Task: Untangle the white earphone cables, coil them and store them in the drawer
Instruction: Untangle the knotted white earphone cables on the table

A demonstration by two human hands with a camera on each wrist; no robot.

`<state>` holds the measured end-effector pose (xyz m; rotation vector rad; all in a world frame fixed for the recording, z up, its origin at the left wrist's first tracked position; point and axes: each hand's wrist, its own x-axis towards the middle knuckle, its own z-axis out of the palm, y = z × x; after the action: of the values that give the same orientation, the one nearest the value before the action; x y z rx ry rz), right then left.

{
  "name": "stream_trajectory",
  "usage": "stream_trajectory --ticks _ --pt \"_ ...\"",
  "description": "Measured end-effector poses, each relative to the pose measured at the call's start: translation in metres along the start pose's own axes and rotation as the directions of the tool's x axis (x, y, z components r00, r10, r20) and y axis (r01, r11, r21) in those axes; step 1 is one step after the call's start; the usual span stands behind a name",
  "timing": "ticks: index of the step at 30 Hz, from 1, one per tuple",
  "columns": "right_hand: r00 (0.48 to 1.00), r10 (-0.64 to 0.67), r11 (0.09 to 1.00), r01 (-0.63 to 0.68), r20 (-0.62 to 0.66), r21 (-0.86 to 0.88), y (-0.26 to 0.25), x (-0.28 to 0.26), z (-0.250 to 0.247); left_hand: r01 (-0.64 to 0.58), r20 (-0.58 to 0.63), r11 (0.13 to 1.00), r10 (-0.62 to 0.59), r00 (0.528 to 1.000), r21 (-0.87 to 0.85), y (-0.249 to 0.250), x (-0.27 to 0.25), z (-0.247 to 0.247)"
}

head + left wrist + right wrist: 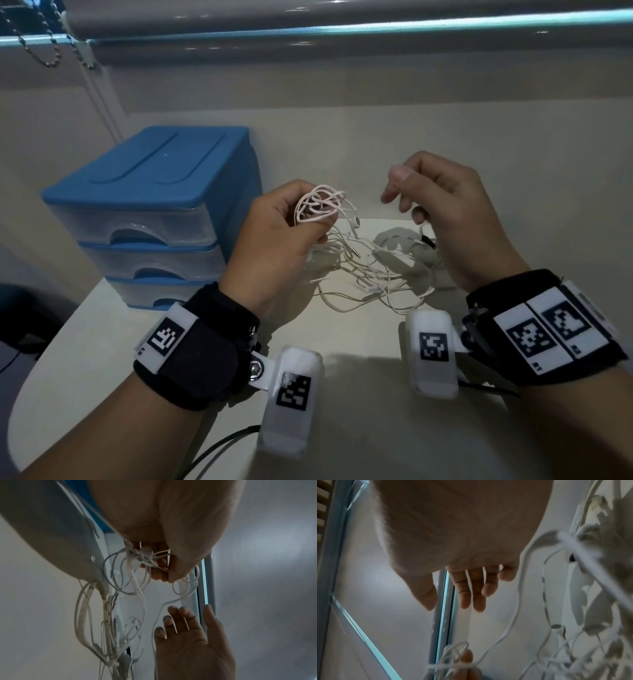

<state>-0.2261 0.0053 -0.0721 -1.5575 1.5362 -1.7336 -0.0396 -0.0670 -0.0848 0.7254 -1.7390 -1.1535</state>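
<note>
my left hand (274, 236) pinches a bunched loop of white earphone cables (318, 205), the strands trailing down-right to the tabletop (359, 428) tangle, seemingly beneath my loose, empty right hand (445, 219).

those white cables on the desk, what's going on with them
A person is sorting out a tangle of white earphone cables at a white table. The left hand grips a bunched clump lifted off the table, while more cable trails down onto the surface. The right hand hovers beside it, fingers loose, holding nothing. The blue drawer unit on the left has all its drawers closed.
</note>
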Motion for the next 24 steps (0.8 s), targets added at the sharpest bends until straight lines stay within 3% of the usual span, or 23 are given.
stream_trajectory --ticks 4,11,17,20,24 --pt "0.988 -0.01 0.998 0.0 0.157 0.06 -0.001 -0.006 0.011 -0.024 0.024 0.999 0.024 0.999 0.02 -0.002 0.0 0.0" --pt "0.958 -0.048 0.998 0.037 0.283 0.046 0.001 -0.008 0.014 -0.03 0.048 0.998 0.027 0.998 0.056 -0.002 -0.002 -0.001" --pt "0.984 -0.043 0.999 0.038 0.17 0.036 0.007 -0.003 0.012 -0.037 0.101 0.998 0.032 0.994 0.047 -0.002 -0.001 -0.001" --pt "0.997 -0.027 0.998 0.022 0.077 0.062 0.007 -0.001 0.006 0.015 0.132 1.0 -0.014 0.991 -0.003 0.0 0.0 0.0" --pt "1.0 -0.021 0.993 0.022 -0.006 0.119 0.006 -0.001 0.004 0.071 0.075 0.99 -0.062 0.995 -0.125 -0.001 0.0 0.002"
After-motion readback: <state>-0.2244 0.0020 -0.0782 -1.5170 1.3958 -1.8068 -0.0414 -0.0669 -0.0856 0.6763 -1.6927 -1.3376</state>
